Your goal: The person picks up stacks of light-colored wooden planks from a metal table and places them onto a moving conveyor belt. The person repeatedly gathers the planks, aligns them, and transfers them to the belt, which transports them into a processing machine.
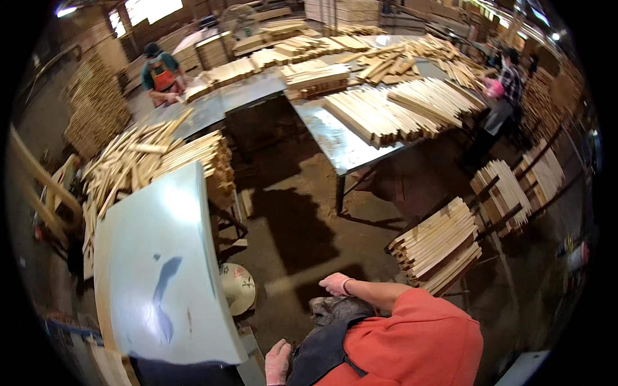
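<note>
Both my hands wear pale pink gloves. My left hand (277, 362) hangs low beside the dark apron (320, 349), just right of the near corner of a pale, shiny-topped table (138, 257). Its fingers are loosely bent, and I see nothing in them. Out in front of my body is my right hand (336, 284), above the floor, with the arm bent across. It looks empty too, the fingers loosely extended toward the left. A round whitish lid or bucket top (237, 289) is beside the table's right edge, apart from both hands.
Loose wood strips (132, 157) heap up behind the pale table. Metal-topped tables (344, 138) carry rows of wood strips (396, 109). Stacked strips (438, 241) rest on a rack at right. One person (161, 74) works at far left, another (505, 96) at far right.
</note>
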`<state>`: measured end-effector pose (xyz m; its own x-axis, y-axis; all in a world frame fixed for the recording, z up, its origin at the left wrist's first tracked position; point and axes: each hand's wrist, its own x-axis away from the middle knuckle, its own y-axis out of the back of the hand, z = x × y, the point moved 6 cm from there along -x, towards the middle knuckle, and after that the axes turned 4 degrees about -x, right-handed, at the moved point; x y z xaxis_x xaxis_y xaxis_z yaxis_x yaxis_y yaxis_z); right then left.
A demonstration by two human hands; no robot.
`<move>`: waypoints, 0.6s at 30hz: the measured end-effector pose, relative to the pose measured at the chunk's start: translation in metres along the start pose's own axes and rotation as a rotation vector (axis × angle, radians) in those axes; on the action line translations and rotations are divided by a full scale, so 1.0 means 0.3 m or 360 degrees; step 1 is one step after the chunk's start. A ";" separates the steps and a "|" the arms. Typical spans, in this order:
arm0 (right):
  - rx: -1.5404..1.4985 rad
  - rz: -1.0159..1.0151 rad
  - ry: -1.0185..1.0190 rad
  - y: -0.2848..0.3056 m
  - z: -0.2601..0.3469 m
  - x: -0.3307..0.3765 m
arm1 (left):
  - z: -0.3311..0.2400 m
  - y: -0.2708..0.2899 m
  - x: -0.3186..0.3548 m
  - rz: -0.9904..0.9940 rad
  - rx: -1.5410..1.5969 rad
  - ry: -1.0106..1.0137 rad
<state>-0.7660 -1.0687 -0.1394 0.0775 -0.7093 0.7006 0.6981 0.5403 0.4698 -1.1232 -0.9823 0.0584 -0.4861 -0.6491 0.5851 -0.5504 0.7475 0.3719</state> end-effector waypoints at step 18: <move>-0.1662 -0.1129 0.0075 0.119 -0.837 0.155 | -0.061 -0.287 -1.063 -0.0005 0.0518 0.1066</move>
<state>-0.5587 -1.1962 -0.2249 -0.5332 -0.7230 0.4393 0.8230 -0.5635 0.0716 -0.9084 -0.8370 -0.1472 -0.0235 -0.3483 0.9371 -0.7748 0.5987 0.2031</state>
